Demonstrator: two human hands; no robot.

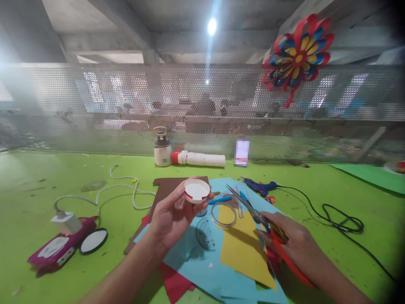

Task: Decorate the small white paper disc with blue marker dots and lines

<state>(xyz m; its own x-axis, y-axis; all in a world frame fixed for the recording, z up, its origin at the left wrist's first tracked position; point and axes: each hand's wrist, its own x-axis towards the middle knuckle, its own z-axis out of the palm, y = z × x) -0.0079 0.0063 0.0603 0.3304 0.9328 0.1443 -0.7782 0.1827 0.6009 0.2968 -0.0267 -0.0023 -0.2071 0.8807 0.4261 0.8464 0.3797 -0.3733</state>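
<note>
In the head view my left hand grips a small round white lid by its rim, with red marks along the near side. It is held above the blue paper. My right hand is wrapped round the red handles of a pair of scissors, whose blades point up and left. Between the hands lie a clear ring, a blue pen, a transparent protractor and a yellow paper sheet.
A purple power strip with a white charger and a round mirror sit at left. A blue glue gun trails a black cord at right. A bottle, a white tube and a phone stand along the mesh partition.
</note>
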